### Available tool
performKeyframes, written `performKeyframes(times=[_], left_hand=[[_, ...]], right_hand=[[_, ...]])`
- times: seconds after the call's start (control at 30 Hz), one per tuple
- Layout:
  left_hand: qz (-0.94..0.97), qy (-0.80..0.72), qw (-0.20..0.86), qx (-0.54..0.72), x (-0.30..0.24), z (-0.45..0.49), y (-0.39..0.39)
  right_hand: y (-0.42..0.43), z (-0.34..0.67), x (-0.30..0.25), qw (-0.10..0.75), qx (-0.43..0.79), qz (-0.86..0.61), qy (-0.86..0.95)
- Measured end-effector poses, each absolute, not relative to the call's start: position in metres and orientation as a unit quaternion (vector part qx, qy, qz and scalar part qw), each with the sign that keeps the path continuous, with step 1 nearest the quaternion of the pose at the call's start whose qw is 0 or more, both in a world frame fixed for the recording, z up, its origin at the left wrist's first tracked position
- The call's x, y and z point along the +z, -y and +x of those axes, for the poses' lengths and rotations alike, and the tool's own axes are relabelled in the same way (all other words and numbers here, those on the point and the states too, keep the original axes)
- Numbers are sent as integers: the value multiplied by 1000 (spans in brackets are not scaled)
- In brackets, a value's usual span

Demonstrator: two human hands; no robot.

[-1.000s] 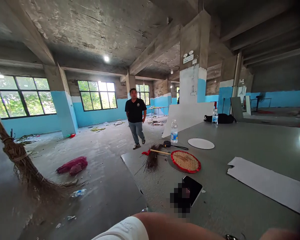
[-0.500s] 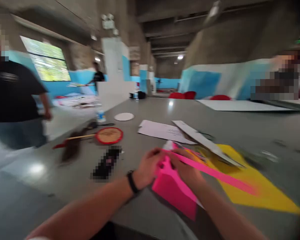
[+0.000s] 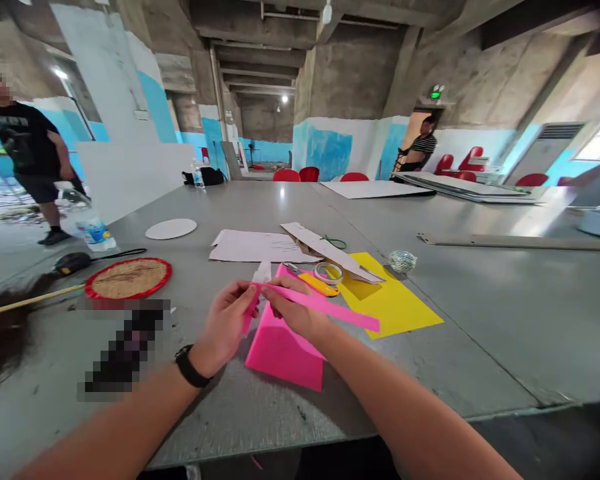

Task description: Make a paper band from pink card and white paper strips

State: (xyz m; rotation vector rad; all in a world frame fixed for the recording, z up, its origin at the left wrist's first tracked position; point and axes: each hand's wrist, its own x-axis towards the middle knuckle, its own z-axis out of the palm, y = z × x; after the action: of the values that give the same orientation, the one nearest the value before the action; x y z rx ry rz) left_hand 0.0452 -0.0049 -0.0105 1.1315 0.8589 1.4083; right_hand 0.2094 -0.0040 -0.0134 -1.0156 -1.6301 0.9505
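A long pink paper strip (image 3: 335, 309) runs between my two hands, and its loose end stretches out to the right. My left hand (image 3: 226, 317) pinches the strip's left end, where a short piece hangs down below the fingers. Close beside it, my right hand (image 3: 293, 310) has its fingers closed on the same strip. Under my hands lies a larger folded pink sheet (image 3: 287, 353) on the grey table. Just beyond are a yellow-handled utility knife (image 3: 320, 285) and a roll of tape (image 3: 329, 273).
A yellow sheet (image 3: 405, 310), white card strip (image 3: 330, 250) and printed paper (image 3: 260, 247) lie ahead. Leftward are a red-rimmed round fan (image 3: 129, 278), white disc (image 3: 171, 229), tape measure (image 3: 73, 262) and bottle (image 3: 93, 227). A ball of string (image 3: 403, 261) sits right. Two people (image 3: 33, 147) stand farther off.
The view has swung to the right and steadied, so things on the table appear farther left. Both hands still hold the pink strip, close together.
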Motion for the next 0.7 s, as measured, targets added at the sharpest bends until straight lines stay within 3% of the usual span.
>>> performKeyframes(times=[0.23,0.37,0.7], left_hand=[[432,-325,578,612,-21,48,1],[438,-302,603,594,-28,52,1],[417,-288,646,571,-25,52,0]], right_hand=[[4,211,-15,490,384,-417,663],[1,215,-19,501,308,-442,678],[4,222,-9,486,330,-453,671]])
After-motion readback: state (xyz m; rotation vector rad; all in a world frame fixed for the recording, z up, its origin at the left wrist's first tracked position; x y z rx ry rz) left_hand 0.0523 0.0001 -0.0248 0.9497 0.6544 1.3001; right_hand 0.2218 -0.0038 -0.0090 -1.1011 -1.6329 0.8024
